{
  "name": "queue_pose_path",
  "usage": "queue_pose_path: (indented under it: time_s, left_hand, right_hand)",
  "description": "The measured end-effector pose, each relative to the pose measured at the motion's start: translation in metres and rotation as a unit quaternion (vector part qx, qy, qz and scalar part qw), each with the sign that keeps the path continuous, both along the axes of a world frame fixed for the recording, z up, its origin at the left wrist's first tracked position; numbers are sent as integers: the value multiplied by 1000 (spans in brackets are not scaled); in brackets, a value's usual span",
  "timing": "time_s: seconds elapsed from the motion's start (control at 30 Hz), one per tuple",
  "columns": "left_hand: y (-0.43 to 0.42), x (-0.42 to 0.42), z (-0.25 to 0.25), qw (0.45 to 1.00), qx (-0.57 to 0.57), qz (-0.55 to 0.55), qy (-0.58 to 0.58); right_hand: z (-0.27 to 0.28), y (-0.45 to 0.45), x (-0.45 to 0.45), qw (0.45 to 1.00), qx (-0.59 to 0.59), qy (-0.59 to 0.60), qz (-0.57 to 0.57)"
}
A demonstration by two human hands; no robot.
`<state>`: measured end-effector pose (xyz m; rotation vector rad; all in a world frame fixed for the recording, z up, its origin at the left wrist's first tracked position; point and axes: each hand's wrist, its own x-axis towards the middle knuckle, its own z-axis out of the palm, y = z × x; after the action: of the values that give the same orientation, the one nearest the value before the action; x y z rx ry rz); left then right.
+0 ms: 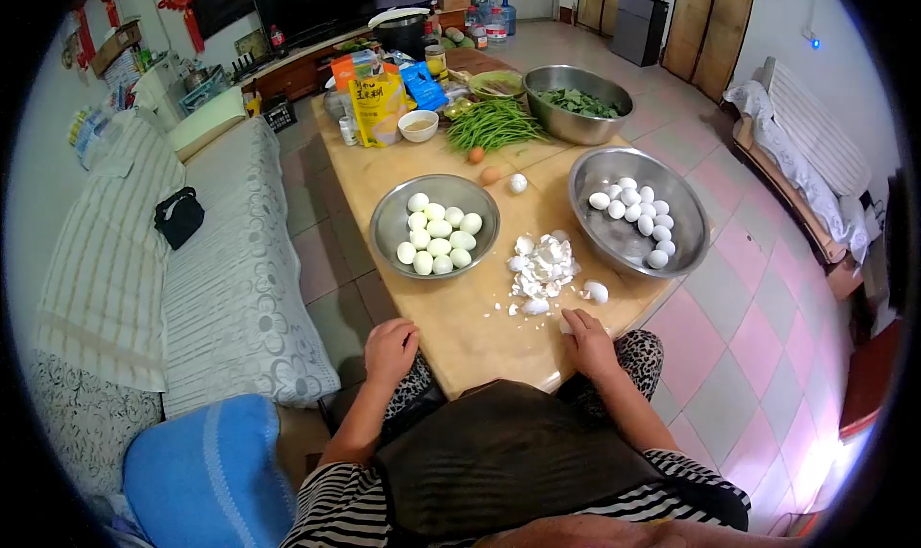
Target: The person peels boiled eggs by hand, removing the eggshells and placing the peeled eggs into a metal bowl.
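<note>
Your steel bowl point(391, 214) of peeled eggs point(439, 229) at eleven o'clock, larger bowl point(604, 237) of white eggs point(630, 197) at one, shells point(544, 265) between, your left hand point(390, 350) at ten, right hand point(590, 343) near the shells at one (I cannot tell either's finger grip), tan table point(470, 332), tiled floor point(758, 342) at two.

Shell pile point(545, 266) is a messy white heap of jagged broken bits, with crumbs scattered toward 7 o'clock. From there, the smaller steel bowl point(381, 224) sits upright at 10, loaded with smooth peeled eggs point(438, 229). Wider steel bowl point(691, 212) at 2, also upright, has white eggs point(630, 197) loosely bunched. One loose egg point(596, 291) lies around 4, just beside the heap.
</note>
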<state>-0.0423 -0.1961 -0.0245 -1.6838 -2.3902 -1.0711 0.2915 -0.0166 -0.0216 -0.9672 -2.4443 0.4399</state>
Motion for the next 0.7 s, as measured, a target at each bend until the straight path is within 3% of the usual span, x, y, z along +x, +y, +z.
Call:
queue_pose_path:
  time_s: [0.13, 0.2, 0.27, 0.33, 0.37, 0.4, 0.47, 0.5, 0.53, 0.6, 0.7]
  left_hand:
    - [0, -3, -6, 1000, 12, -10, 12]
    - [1, -5, -8, 1000, 13, -16, 17]
    - [0, -2, -5, 1000, 26, -8, 8]
    - [-2, -2, -2, 1000, 14, -11, 7]
    - [2, -2, 0, 1000, 8, -13, 5]
    - [2, -1, 1, 1000, 11, -11, 7]
    - [1, -1, 1, 1000, 4, -12, -6]
    - [0, -2, -2, 1000, 15, -14, -2]
    - [0, -3, -2, 1000, 13, -15, 2]
    - [1, -3, -3, 999, 27, -17, 5]
    - [2, -3, -4, 999, 27, -17, 14]
  right_hand:
    - [22, -1, -3, 995, -88, 40, 6]
    - [34, 0, -6, 990, 66, 123, -33]
    - [36, 2, -4, 988, 92, 119, -38]
    - [6, 13, 2, 996, 89, 25, -1]
    - [-5, 10, 0, 989, 107, -100, 29]
    - [-10, 12, 2, 989, 110, -99, 30]
    - [-4, 8, -2, 999, 5, -30, -14]
    - [-17, 14, 0, 999, 26, 19, -37]
    - [-14, 12, -2, 999, 24, 22, -38]
    - [0, 8, -1, 983, -3, 4, -182]
    - [19, 2, -2, 977, -40, -63, -201]
